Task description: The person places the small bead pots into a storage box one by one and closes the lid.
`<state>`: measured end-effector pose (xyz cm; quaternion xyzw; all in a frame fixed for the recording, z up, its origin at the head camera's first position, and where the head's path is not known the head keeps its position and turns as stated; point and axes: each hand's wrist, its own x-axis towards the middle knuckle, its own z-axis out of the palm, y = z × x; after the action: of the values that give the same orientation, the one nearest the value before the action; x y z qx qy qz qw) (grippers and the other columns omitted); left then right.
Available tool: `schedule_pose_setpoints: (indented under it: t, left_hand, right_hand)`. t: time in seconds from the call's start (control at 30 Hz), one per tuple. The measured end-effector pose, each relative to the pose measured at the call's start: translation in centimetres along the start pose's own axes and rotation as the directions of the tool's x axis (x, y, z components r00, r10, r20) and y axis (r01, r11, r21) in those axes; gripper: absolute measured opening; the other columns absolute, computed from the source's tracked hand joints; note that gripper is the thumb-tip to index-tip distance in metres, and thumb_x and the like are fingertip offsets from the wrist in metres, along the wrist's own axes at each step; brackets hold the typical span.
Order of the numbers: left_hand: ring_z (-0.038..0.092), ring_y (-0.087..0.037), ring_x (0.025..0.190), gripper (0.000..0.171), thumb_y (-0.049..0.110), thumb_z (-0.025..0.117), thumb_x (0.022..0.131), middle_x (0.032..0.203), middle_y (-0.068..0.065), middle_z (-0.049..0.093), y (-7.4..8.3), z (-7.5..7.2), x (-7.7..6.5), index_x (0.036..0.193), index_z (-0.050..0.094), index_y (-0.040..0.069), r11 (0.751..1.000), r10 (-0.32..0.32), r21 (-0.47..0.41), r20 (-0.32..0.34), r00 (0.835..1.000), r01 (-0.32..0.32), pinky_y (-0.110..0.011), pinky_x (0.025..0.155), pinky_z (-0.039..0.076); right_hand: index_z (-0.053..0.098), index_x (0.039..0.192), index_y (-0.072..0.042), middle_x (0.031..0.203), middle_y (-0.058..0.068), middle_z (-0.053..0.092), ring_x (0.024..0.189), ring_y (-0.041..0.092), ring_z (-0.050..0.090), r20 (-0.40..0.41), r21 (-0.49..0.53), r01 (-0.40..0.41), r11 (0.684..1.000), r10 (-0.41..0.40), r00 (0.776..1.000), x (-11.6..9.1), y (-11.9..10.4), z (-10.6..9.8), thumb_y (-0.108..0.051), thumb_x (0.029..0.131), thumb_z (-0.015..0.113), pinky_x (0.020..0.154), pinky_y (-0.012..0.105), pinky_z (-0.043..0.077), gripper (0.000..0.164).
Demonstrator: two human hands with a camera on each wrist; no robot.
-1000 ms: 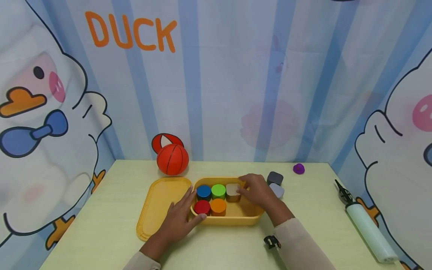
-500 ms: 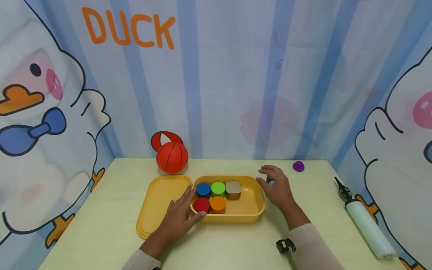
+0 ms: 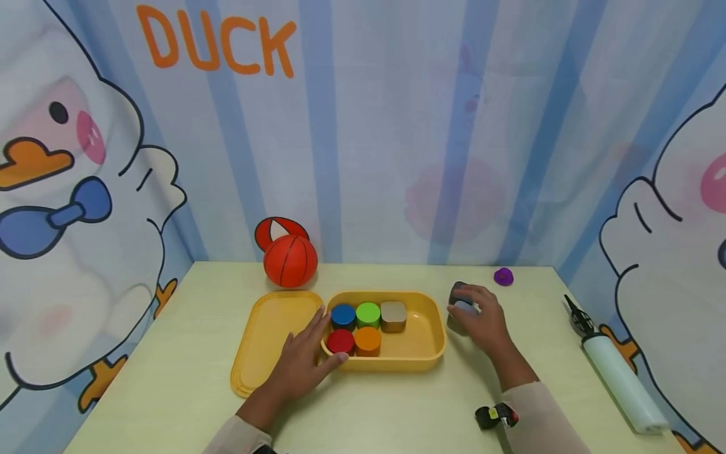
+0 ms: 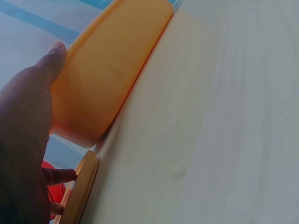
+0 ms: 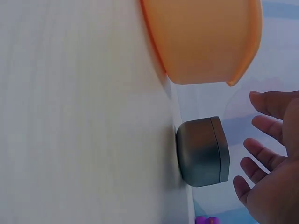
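Note:
In the head view, my left hand (image 3: 303,369) lies with straight fingers at the left end of a yellow box (image 3: 391,364), its thumb along the front wall. Inside the box sit small round tins in blue (image 3: 343,313), green (image 3: 368,311), red (image 3: 341,341) and orange (image 3: 367,339), and a beige square one (image 3: 393,312). Right of the box, my right hand (image 3: 484,321) hovers over a pale grey square tin (image 3: 466,306), with a dark grey tin (image 3: 457,290) behind. The right wrist view has my fingers spread and apart from a grey tin (image 5: 201,151).
A yellow lid (image 3: 263,353) lies left of the box, partly under my left hand. Behind it stands a red ball-shaped item (image 3: 290,261) with a cap. A purple item (image 3: 503,276) sits at the back right, and a pale green hand pump (image 3: 624,381) lies along the right edge.
My right hand has let go of the beige tin inside the box and moved right, over the grey tins. My left hand has stayed at the box's left end.

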<state>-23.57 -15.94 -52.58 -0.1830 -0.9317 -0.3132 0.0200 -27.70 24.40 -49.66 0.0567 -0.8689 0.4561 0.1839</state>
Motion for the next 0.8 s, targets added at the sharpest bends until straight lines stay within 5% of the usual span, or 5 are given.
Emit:
schedule_pose_setpoints:
  t: [0.3,0.63,0.8]
  left_hand:
    - [0.029,-0.035,0.169,0.092,0.063,0.064,0.104,0.186,0.002,0.016,0.0,0.1,0.0,0.176,0.024,0.021,1.000,-0.011,-0.007,-0.006,1.000,0.011,-0.087,0.126,0.013]
    - [0.027,-0.036,0.169,0.092,0.061,0.064,0.105,0.186,0.001,0.015,0.5,-0.3,0.0,0.176,0.023,0.021,1.000,-0.014,-0.020,0.003,1.000,0.014,-0.086,0.127,0.011]
    - [0.027,-0.035,0.170,0.092,0.062,0.063,0.105,0.186,0.001,0.015,0.4,-0.2,-0.1,0.176,0.023,0.021,1.000,-0.017,-0.012,0.008,1.000,0.017,-0.086,0.127,0.012]
  right_hand:
    - [0.073,0.136,0.001,0.154,0.024,0.057,0.148,0.046,0.049,0.012,-0.009,-0.077,0.997,0.077,0.997,-1.0,2.1,-0.7,-0.017,0.097,0.084,0.113,0.066,0.045,0.044]
    - [0.070,0.144,-0.004,0.156,0.017,0.055,0.143,0.033,0.052,0.033,0.109,-0.213,0.971,0.211,0.977,-1.2,3.7,-1.0,-0.022,0.100,0.082,0.101,0.027,0.047,0.050]
    - [0.072,0.141,-0.004,0.152,0.015,0.059,0.132,0.016,0.056,0.034,0.106,-0.252,0.962,0.250,0.968,-1.5,4.0,-0.9,-0.022,0.098,0.083,0.093,0.013,0.046,0.048]
